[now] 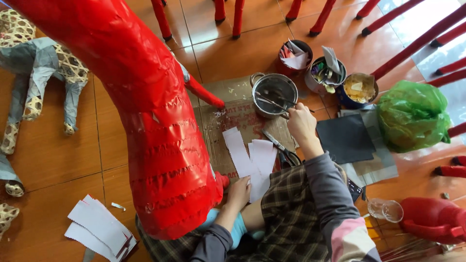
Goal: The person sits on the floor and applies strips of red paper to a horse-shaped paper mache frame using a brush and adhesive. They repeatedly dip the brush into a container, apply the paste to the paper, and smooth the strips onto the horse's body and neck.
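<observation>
red paper figure (160, 145) looms beside white strips (252, 160) pinned under the flat left hand (239, 193); right hand (301, 121), clamped on a brush in the metal pot (274, 94), could drip glue

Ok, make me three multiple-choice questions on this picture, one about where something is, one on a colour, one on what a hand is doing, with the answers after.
1. Where do the scissors lie?
A. On the cardboard beside the white paper strips
B. Inside the steel pot
C. On the green bag

2. What colour is the paper covering the big figure?
A. Blue
B. Red
C. Yellow

3. What is the right hand doing?
A. Lying flat on the floor
B. Holding a tool at the rim of the steel pot
C. Gripping the scissors

Answers: 1 A, the scissors rest on the cardboard next to the strips. 2 B, the figure is wrapped all over in glossy red. 3 B, the fingers close on a thin tool that reaches into the pot, while the left hand rests at the figure's base.
</observation>
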